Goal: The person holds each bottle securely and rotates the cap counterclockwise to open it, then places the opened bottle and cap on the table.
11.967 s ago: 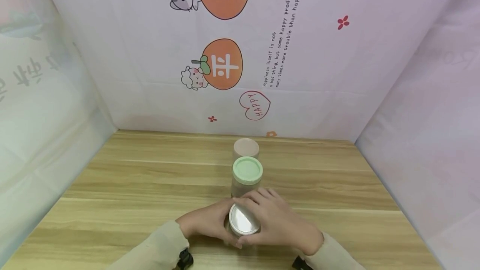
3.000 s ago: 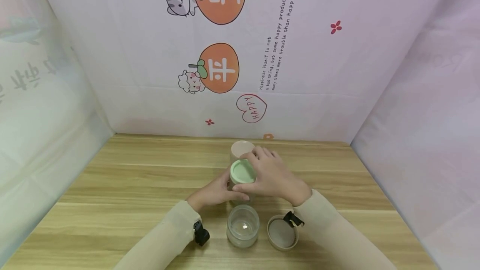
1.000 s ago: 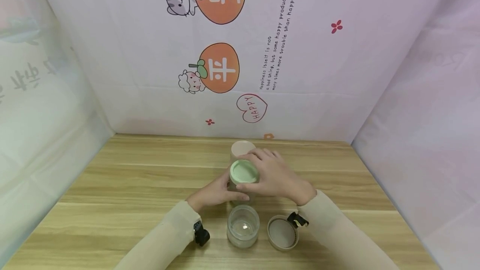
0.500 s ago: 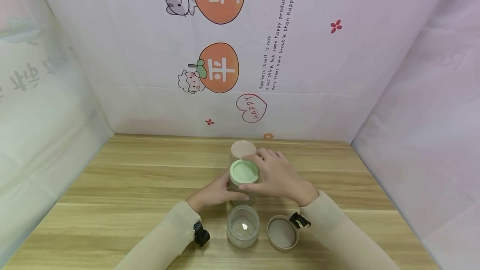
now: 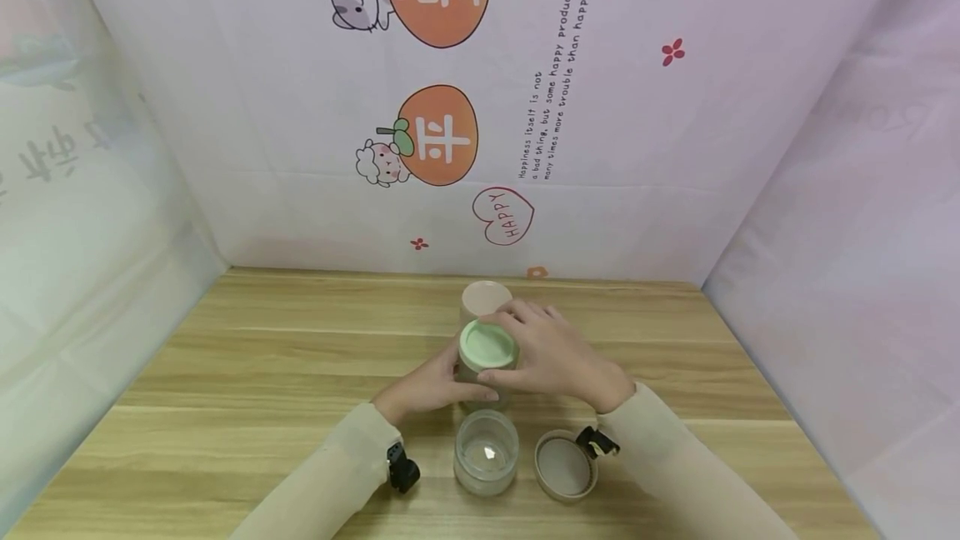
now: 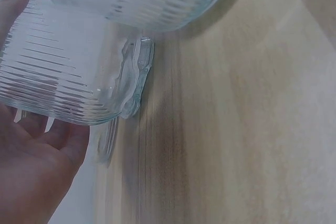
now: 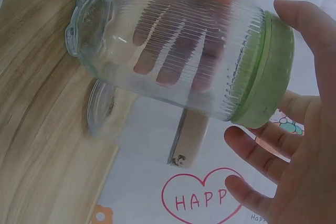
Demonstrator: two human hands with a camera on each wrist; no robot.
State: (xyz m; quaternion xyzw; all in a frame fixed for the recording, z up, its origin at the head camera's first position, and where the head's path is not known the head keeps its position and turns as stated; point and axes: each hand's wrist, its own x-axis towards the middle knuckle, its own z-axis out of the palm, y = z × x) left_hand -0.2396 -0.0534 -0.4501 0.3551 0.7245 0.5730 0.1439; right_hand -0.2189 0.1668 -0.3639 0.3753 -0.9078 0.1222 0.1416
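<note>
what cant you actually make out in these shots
- Head view: the green-lidded jar has its glass body mostly hidden by the left hand and right hand.
- Head view: the pink-lidded jar behind shows little below its lid.
- Left wrist view: both jars are cut off by the frame edges; no lids show.

Ribbed glass jar (image 5: 483, 369) stands upright, green lid (image 5: 488, 343) seemingly on.

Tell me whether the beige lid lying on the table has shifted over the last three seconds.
No. The beige lid lies upside down in the same spot, right of the open glass jar, with the same gap between them. The jar has not shifted along the table's plank lines either.
</note>
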